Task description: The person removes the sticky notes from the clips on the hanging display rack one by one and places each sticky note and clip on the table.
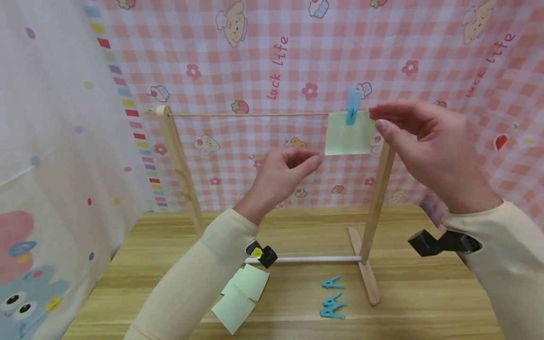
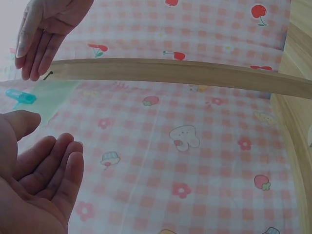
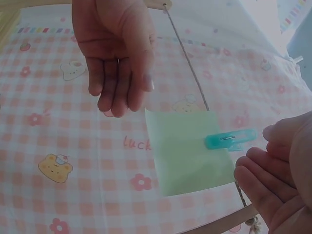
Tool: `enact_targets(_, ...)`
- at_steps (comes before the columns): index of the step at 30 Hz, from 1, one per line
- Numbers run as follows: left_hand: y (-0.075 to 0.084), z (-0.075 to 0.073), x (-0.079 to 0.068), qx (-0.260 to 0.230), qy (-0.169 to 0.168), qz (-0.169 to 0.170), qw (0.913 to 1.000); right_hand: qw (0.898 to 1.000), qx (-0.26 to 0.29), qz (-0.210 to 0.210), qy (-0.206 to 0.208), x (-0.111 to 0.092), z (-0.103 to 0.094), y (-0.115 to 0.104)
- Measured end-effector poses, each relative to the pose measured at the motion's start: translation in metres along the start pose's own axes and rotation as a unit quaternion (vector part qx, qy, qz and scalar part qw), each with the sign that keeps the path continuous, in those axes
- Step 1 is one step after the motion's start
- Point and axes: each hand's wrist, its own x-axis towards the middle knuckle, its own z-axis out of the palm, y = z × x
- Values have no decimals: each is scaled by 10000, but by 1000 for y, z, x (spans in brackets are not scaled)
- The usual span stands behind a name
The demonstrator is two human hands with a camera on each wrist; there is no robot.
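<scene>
A pale green paper note (image 1: pixel 340 139) hangs from a thin rope (image 1: pixel 255 114), held there by a blue clothespin (image 1: pixel 352 106). My right hand (image 1: pixel 437 146) is raised at the note's right edge, beside the post top. In the right wrist view its fingers (image 3: pixel 265 180) and thumb are apart and clear of the clothespin (image 3: pixel 229 139). Below and left of the note, my left hand (image 1: pixel 286 177) has its fingers loosely bent with nothing between them. The left wrist view shows that palm (image 2: pixel 44 190) bare.
The rope runs between two wooden posts (image 1: pixel 180 165), joined low down by a white rod (image 1: pixel 318 259). On the wooden table (image 1: pixel 293 326) lie several green notes (image 1: pixel 233 309) near my left forearm, and three blue clothespins (image 1: pixel 333 311) near the right foot (image 1: pixel 369 283). A checked cloth (image 1: pixel 255 56) hangs behind.
</scene>
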Motion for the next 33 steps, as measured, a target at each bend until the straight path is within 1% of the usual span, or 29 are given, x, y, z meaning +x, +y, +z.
enact_targets(5, 3, 2, 4, 91, 21, -32, 10000, 10000, 41, 58, 59, 8, 0, -4)
enact_targets(10, 5, 3, 7, 30, 64, -7, 10000, 9999, 0, 99, 81, 18, -1, -9)
enact_targets(14, 7, 5, 9, -65, 17, 63, 10000, 9995, -26, 315, 3, 26, -3, -12)
enact_targets(18, 10, 8, 12, -122, 26, 160, 9998, 9980, -236, 553, -195, 33, -5, -16)
enact_targets(21, 12, 9, 14, -163, 75, 142, 9997, 9963, -435, 642, -383, 39, -5, -17)
enact_targets(29, 14, 13, 16, -455, 49, -40, 9989, 9885, -758, 711, -1094, 56, 0, -20)
enact_targets(33, 15, 15, 17, -550, 45, -28, 9985, 9858, -805, 787, -1245, 59, 1, -21)
